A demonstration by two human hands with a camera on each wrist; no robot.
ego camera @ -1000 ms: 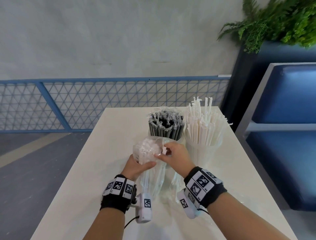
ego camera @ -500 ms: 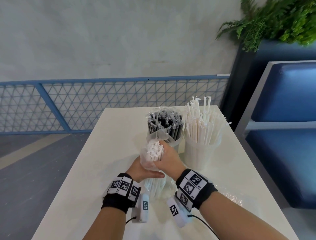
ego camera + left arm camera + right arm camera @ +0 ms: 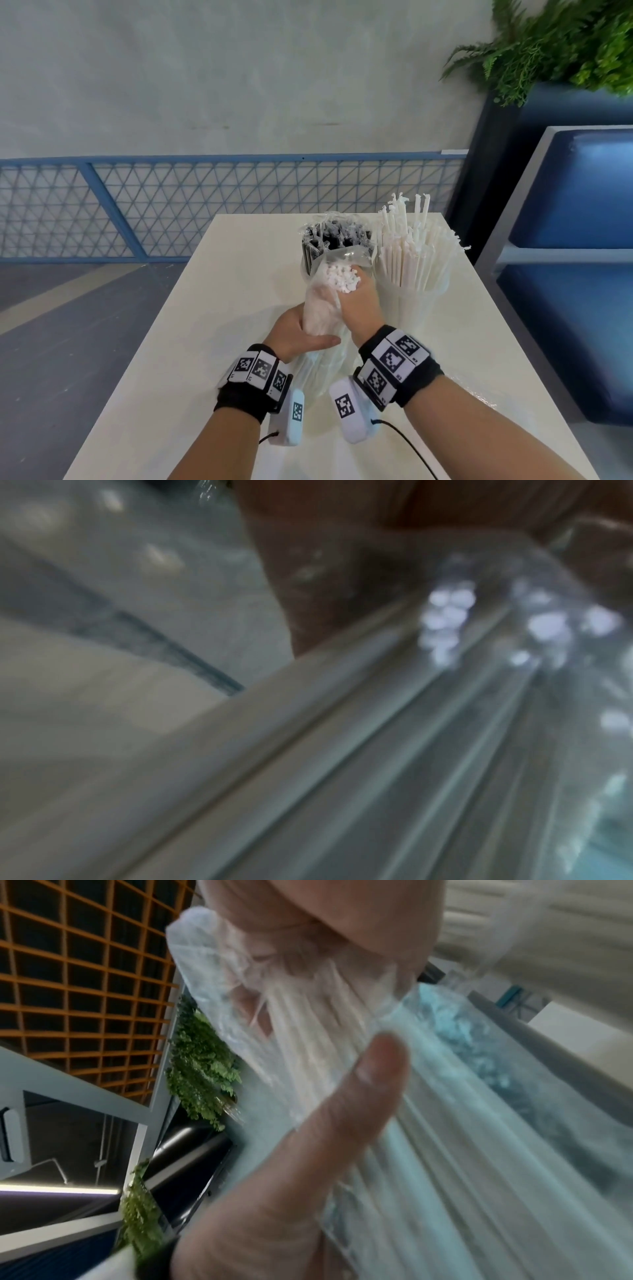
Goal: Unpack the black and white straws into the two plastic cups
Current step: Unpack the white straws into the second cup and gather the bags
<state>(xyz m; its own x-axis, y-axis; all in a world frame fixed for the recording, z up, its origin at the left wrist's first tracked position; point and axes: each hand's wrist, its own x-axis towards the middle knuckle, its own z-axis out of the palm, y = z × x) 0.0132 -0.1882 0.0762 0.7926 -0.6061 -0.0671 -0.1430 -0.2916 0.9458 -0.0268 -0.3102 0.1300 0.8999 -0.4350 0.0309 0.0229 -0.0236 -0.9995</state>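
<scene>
A clear plastic bag [image 3: 320, 318] of white straws [image 3: 340, 277] stands upright on the white table [image 3: 191, 342]. My left hand [image 3: 294, 335] grips the bag low down. My right hand [image 3: 356, 305] reaches into the bag's open top and grips the bundle of white straws; the right wrist view shows the thumb [image 3: 359, 1091] pressed on the film over the straws [image 3: 318, 1031]. Behind stand a plastic cup of black straws [image 3: 334, 240] and a plastic cup of white straws [image 3: 411, 253]. The left wrist view is blurred, with bag film [image 3: 445, 723] filling it.
A crumpled clear wrapper [image 3: 479, 401] lies on the table to the right of my right forearm. A blue bench [image 3: 575, 240] stands right of the table, a plant [image 3: 561, 44] above it. A blue mesh railing [image 3: 205, 205] runs behind the table.
My right hand went from the bag's open mouth down into it and closed round the white straws. The bag's film has slid lower, so the straw tips now stick out of it.
</scene>
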